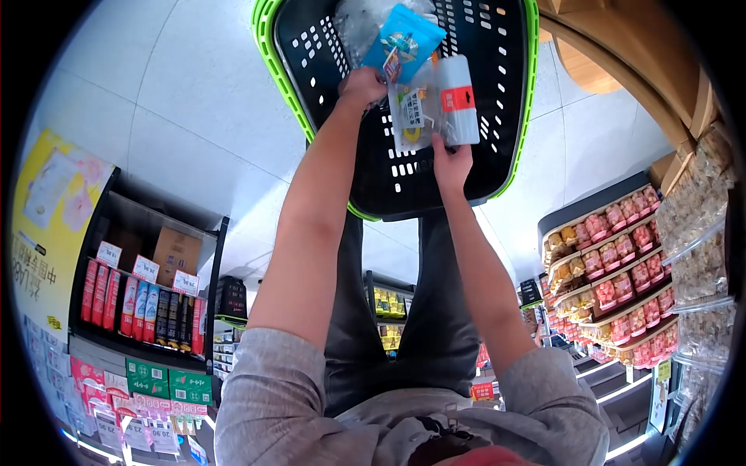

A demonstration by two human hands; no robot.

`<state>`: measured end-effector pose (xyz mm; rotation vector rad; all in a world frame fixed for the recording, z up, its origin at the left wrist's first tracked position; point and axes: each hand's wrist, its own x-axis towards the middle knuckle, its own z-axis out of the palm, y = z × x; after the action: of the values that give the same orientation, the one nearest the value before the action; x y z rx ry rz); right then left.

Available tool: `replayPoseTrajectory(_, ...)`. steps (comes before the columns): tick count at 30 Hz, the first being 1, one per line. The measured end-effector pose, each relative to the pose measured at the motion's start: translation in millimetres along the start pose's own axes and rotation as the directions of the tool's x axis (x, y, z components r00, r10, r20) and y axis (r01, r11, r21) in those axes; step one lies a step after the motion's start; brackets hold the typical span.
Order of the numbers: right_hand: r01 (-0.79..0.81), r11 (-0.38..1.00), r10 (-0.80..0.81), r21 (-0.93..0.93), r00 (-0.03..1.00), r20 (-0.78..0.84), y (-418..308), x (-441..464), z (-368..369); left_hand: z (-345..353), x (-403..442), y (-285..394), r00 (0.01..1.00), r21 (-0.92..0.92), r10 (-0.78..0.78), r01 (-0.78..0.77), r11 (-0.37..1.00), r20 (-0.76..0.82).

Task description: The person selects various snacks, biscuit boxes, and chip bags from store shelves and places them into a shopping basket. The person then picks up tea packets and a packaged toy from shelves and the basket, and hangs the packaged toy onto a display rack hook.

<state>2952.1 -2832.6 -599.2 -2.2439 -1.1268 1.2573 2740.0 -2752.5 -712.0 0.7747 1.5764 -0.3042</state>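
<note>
Below me is a black shopping basket (373, 203) with a bright green rim and slotted walls. Over it, my right hand (452, 165) grips the lower edge of a flat clear package (458, 116) with a white panel and a red label, thumb on its front. My left hand (362, 87) is closed beside the package's left edge and the lower corner of a blue pouch (408, 39). What its fingers hold is hidden. A small red-and-white printed patch shows by its fingertips. Behind the pouch lies crumpled clear plastic wrapping (357, 27).
On the left, a dark shelf (148, 342) holds red, blue and black boxes with price tags, beside a yellow poster (58, 225). Tiered racks of pink-lidded jars (622, 252) stand at right, near hanging bags of dried goods (703, 248). Pale floor tiles (210, 93) surround the basket.
</note>
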Motion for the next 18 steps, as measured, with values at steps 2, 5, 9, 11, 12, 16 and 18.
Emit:
replayPoseTrajectory(2,-0.019,1.000,0.018,0.009,0.998,0.062,8,12,5,2,4,-3,0.999,-0.060,-0.018,0.015,0.998,-0.042)
replayPoseTrajectory(5,-0.004,0.998,-0.009,0.065,0.979,0.203,49,63,24,7,10,-12,0.984,-0.222,-0.031,-0.009,0.975,-0.177)
replayPoseTrajectory(9,-0.395,0.919,0.327,0.003,0.763,0.557,56,146,56,-3,14,-3,0.946,-0.455,-0.070,-0.086,0.886,-0.316)
replayPoseTrajectory(11,-0.234,0.971,0.230,-0.059,0.823,0.519,73,185,80,-11,6,8,0.938,-0.522,-0.089,-0.106,0.846,-0.335)
replayPoseTrajectory(12,-0.269,0.953,0.300,-0.136,0.797,0.524,88,211,92,-13,5,12,0.935,-0.512,-0.064,-0.133,0.849,-0.348)
replayPoseTrajectory(16,-0.048,0.994,0.089,-0.094,0.862,0.499,121,242,110,16,86,-16,0.948,-0.570,0.097,-0.262,0.779,-0.303)
replayPoseTrajectory(18,-0.108,0.982,0.172,-0.154,0.845,0.506,113,239,107,27,112,-27,0.971,-0.649,0.143,-0.236,0.723,-0.193)
